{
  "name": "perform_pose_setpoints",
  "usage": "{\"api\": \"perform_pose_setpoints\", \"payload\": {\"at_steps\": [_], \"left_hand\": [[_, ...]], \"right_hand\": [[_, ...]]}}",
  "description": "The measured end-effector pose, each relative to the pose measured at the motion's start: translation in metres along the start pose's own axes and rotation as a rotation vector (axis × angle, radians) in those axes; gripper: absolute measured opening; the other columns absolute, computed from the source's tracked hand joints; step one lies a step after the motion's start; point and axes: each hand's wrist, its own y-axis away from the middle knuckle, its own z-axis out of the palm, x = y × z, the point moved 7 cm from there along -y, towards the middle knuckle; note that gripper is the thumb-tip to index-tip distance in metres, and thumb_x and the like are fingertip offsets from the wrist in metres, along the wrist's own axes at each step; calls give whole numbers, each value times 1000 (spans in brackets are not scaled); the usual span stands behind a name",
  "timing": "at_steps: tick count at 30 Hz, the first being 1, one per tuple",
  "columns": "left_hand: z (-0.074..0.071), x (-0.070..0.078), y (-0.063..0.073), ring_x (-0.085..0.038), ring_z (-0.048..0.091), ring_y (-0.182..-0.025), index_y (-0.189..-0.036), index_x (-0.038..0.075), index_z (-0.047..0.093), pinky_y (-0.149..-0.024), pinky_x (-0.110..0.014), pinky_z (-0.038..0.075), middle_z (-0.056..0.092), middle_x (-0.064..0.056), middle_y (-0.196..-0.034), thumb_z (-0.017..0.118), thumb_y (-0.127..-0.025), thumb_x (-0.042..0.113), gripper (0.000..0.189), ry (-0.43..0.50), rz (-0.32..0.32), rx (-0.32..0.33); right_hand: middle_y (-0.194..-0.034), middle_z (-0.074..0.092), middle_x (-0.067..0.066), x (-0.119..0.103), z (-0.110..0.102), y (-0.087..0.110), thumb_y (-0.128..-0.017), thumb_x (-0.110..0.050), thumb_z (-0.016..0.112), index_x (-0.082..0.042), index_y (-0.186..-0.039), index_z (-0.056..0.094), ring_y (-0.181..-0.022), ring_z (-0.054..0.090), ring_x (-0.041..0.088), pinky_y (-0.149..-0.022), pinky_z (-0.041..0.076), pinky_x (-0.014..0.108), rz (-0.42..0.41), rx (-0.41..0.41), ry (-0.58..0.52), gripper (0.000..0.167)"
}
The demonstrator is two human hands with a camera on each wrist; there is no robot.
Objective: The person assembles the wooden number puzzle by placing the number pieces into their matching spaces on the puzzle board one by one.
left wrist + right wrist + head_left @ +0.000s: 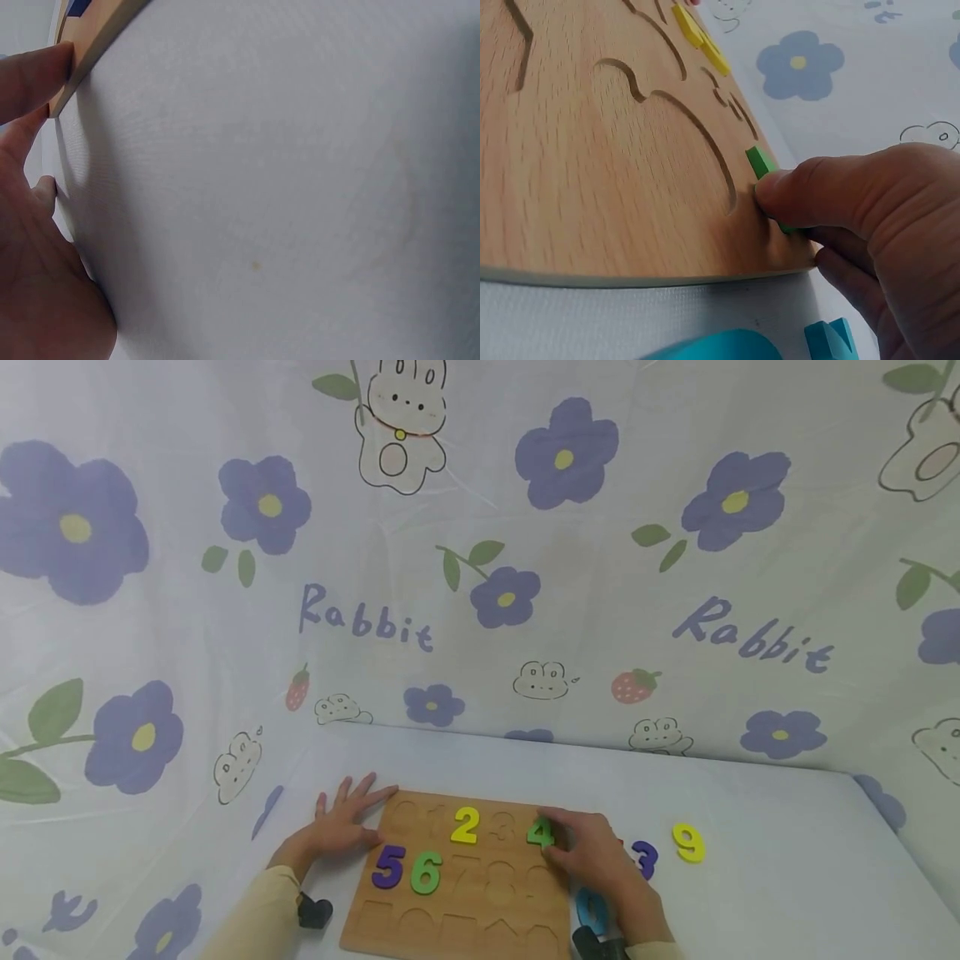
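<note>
My right hand (596,852) pinches a green number 4 (538,832) at the far right corner of the wooden number board (356,935). In the right wrist view the thumb presses against the green 4 (759,161), which sits tilted close over the board surface. With fingers spread, my left hand (337,827) rests at the board's left edge; its thumb touches the edge in the left wrist view. A yellow 2 (466,825) lies in the top row. A purple 5 (388,867) and a green 6 (426,872) lie in the middle row. Several other recesses hold no piece.
Right of the board lie a purple 3 (645,858), a yellow 9 (688,842) and a blue ring-shaped piece (592,912), partly hidden by my right wrist. A patterned curtain (480,527) hangs behind the white table (787,860).
</note>
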Motion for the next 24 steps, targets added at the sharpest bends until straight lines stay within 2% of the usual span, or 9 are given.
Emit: {"api": "perform_pose_setpoints", "payload": {"at_steps": [2, 5, 10, 13, 20, 24], "left_hand": [[1, -2, -1, -61, -10, -165, -165, 34, 50, -121, -85, -20, 14, -22, -183, 74, -88, 32, 81, -3, 3, 1], [-2, 3, 1, -62, -10, -164, -166, 29, 50, -121, -85, -19, 13, -24, -183, 75, -87, 28, 82, 7, -7, -17], [-5, 12, 5, -60, -9, -166, -167, 24, 48, -123, -85, -15, 13, -23, -183, 75, -88, 25, 83, -25, -38, -34], [-4, 12, 4, -60, -8, -165, -166, 25, 49, -123, -85, -15, 14, -23, -183, 76, -88, 25, 83, -22, -34, -29], [-1, 0, 0, -62, -9, -164, -165, 34, 50, -119, -86, -20, 14, -23, -183, 75, -88, 33, 80, 3, 20, 4], [-4, 8, 3, -63, -11, -164, -165, 28, 51, -119, -85, -22, 13, -25, -182, 76, -87, 28, 82, 19, -3, -18]], "right_hand": [[-143, 75, 2, 0, 1, 0, -89, -12, 89, -17, -145, 73, -141, 66, 32, -120, 51, 59, 5, -3, 0, 58], [-145, 74, 4, -1, 0, 2, -89, -14, 90, -17, -146, 72, -142, 66, 34, -119, 51, 59, 3, 2, 21, 60], [-152, 70, 3, 0, -11, 9, -91, -19, 89, -24, -150, 69, -147, 61, 36, -119, 50, 62, 63, 18, -8, 63], [-152, 70, 3, -1, -24, 18, -91, -22, 89, -25, -151, 68, -146, 63, 36, -118, 52, 61, 74, 40, -34, 63], [-150, 72, 3, -10, -62, 41, -94, -29, 88, -26, -150, 69, -138, 69, 33, -113, 56, 59, 65, 77, -77, 59], [-151, 71, 3, -9, -78, 57, -93, -40, 88, -27, -151, 68, -141, 66, 34, -111, 58, 61, 95, 67, -87, 62]]}}
